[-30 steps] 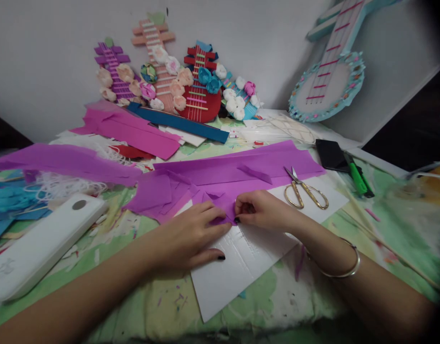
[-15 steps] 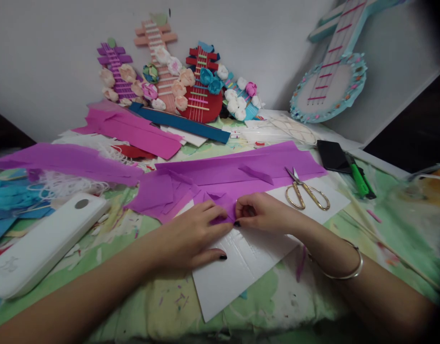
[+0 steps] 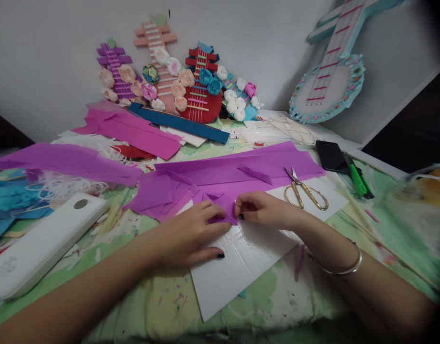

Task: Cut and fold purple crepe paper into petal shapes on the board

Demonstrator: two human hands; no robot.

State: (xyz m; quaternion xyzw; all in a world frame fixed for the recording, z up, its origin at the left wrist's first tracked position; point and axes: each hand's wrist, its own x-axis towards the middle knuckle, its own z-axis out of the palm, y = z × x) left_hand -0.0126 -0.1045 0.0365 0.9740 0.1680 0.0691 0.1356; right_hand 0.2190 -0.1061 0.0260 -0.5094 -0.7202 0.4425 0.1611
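Note:
A small piece of purple paper (image 3: pixel 231 206) lies on a white board (image 3: pixel 220 286), its upper part slightly folded. My left hand (image 3: pixel 194 231) rests on the board with fingers stretched over the paper's left and lower edge, thumb apart. At the paper's right edge, my right hand (image 3: pixel 261 209) is curled, thumb and forefinger pinched close together; its fingertips partly hide what they grip. Gold-handled scissors (image 3: pixel 305 191) lie slightly spread just beyond my right hand. Behind both hands stretches a long folded purple sheet (image 3: pixel 220 167), with cut purple pieces (image 3: pixel 155 193) at its left end.
A white power bank (image 3: pixel 44 248) lies at left, near tangled white string (image 3: pixel 67 184). At right are a black phone (image 3: pixel 332 155) and green cutter (image 3: pixel 357 177). Several decorated paper instruments, including a red one (image 3: pixel 202 102), lean against the wall behind pink sheets (image 3: pixel 134 129).
My right thumb has shifted slightly up and right along the small paper's edge. The left hand stays nearly in place. The scissors and sheets have not moved.

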